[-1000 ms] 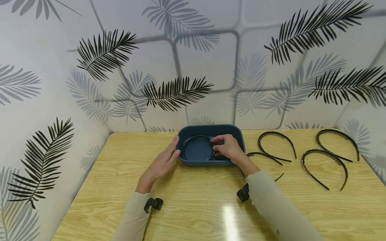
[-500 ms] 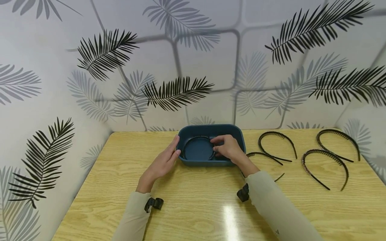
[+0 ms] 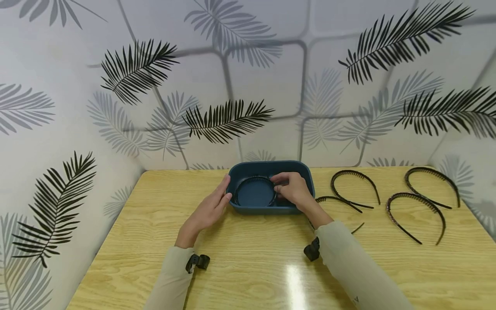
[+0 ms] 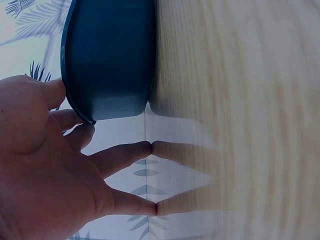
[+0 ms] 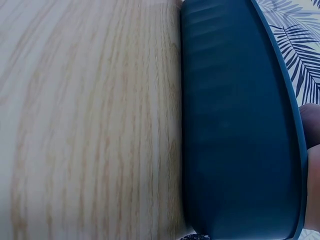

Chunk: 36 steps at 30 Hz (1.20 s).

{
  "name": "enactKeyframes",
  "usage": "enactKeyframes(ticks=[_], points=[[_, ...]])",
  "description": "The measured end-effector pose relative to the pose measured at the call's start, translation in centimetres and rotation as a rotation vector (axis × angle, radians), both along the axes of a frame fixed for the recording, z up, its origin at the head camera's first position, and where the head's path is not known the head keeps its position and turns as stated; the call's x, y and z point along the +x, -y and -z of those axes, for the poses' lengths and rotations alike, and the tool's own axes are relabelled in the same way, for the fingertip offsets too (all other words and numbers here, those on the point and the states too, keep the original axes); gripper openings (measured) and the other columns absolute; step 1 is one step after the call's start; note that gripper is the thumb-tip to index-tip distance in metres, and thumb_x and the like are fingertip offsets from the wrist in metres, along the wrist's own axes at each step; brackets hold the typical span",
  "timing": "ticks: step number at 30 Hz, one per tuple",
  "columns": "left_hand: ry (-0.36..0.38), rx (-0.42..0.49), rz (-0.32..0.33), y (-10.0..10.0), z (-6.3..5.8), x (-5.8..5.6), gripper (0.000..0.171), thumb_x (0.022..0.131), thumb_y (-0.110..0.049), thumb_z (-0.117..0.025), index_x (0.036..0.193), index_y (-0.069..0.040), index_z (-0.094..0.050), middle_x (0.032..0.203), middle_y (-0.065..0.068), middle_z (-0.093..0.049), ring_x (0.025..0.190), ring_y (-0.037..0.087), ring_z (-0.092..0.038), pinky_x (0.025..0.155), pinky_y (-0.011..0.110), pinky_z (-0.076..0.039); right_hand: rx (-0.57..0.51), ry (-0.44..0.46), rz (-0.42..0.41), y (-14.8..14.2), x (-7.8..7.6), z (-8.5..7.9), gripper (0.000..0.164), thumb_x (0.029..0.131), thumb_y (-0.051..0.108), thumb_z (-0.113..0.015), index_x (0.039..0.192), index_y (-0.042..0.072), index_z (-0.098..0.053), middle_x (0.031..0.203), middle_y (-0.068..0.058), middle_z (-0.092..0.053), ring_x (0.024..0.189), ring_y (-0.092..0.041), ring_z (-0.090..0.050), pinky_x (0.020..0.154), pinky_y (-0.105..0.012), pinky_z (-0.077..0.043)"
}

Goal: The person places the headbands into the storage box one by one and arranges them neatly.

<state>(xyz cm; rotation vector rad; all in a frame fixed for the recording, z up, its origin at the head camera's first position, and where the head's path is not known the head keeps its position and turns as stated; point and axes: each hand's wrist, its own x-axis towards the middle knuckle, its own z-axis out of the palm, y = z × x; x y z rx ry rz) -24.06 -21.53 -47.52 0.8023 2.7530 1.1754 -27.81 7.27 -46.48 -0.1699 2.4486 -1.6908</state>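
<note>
Left hand [image 3: 207, 209]: fingers extended, laid against the left end of the blue tray [image 3: 267, 211]; thumb at the tray's front left corner. In the left wrist view, two spread fingers reach down with their tips touching the bench [image 3: 240, 258].
Left wrist: black wrist unit [image 3: 202, 261] at the edge of the pale left sleeve [image 3: 170, 280].
Tray position: upright on the bench, between the hands, near the patterned wall [image 3: 267, 82]; rounded corners.
Inner headband [image 3: 253, 177]: black, inside the tray, in its left and middle portion; curve toward the rear, teeth along the inner edge.
Right hand [image 3: 294, 189]: inside the tray, reaching over the front rim; thumb and fingers curled, pinching the right side of the inner headband. In the right wrist view, the tray's outer side hides most of the grip.
Right wrist: black camera unit [image 3: 311, 250] at the edge of the pale right sleeve [image 3: 360, 267].
Near headband [image 3: 329, 198]: on the bench, just right of the tray, partly hidden by the right forearm; overlaps the rear headband [image 3: 351, 172].
Rear headband position: flat on the bench, curve toward the wall, toothed.
Right-hand pair: far headband [image 3: 435, 170], close to the bench's rear edge; front headband [image 3: 418, 196], overlapping it, with a glittering left side.
</note>
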Motion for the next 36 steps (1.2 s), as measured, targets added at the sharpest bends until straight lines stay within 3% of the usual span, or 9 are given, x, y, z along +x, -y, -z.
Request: enactKeyframes(ticks=[8,13,20,27,30,36], points=[[0.011,-0.005,-0.005,0.1,0.1,-0.1,0.059,0.115,-0.02,-0.036,0.163,0.003,-0.01,0.17,0.018,-0.006,0.157,0.032,-0.009,0.124,0.052,-0.016,-0.245,-0.04,0.008,-0.5,-0.5,0.2,0.034,0.099,-0.008,-0.06,0.134,-0.009,-0.062,0.131,-0.031,-0.059,0.113,-0.043,-0.065,0.086,-0.043,-0.06],[0.03,-0.006,-0.006,0.3,0.1,-0.2,0.06,0.115,-0.021,-0.035,0.164,0.0,-0.009,0.171,0.014,-0.004,0.157,0.029,-0.008,0.125,0.049,-0.015,-0.328,-0.061,-0.007,-0.9,-0.2,-0.2,0.036,0.099,-0.008,-0.061,0.135,-0.012,-0.06,0.131,-0.033,-0.058,0.113,-0.045,-0.064,0.086,-0.037,-0.061],[0.008,-0.001,0.001,0.3,0.2,-0.2,0.061,0.114,-0.022,-0.037,0.163,0.002,-0.01,0.171,0.016,-0.006,0.157,0.032,-0.009,0.124,0.053,-0.016,-0.34,-0.125,-0.062,-2.1,1.2,-1.4,0.036,0.099,-0.005,-0.064,0.134,-0.01,-0.062,0.132,-0.026,-0.061,0.115,-0.048,-0.062,0.085,-0.035,-0.061],[0.001,0.001,0.003,0.1,0.2,-0.2,0.06,0.114,-0.021,-0.037,0.163,0.003,-0.01,0.17,0.017,-0.006,0.156,0.033,-0.009,0.124,0.053,-0.017,-0.307,-0.191,-0.07,-4.0,3.3,-2.5,0.037,0.099,-0.002,-0.065,0.134,-0.009,-0.062,0.135,-0.024,-0.06,0.11,-0.017,-0.068,0.087,-0.035,-0.06],[0.005,-0.006,0.002,0.1,0.3,-0.2,0.061,0.114,-0.021,-0.037,0.163,0.003,-0.01,0.17,0.016,-0.006,0.156,0.032,-0.009,0.124,0.053,-0.016,-0.299,-0.192,-0.064,-5.0,4.0,-2.7,0.038,0.099,-0.001,-0.066,0.136,-0.008,-0.061,0.138,-0.027,-0.058,0.111,-0.013,-0.067,0.088,-0.034,-0.06],[0.011,-0.006,0.001,0.1,0.3,-0.1,0.06,0.115,-0.022,-0.035,0.163,0.001,-0.008,0.171,0.014,-0.004,0.157,0.03,-0.008,0.124,0.051,-0.016,-0.272,-0.211,-0.042,-6.8,5.3,-2.7,0.037,0.1,0.003,-0.067,0.136,-0.006,-0.062,0.139,-0.025,-0.057,0.115,-0.02,-0.065,0.088,-0.033,-0.059]])
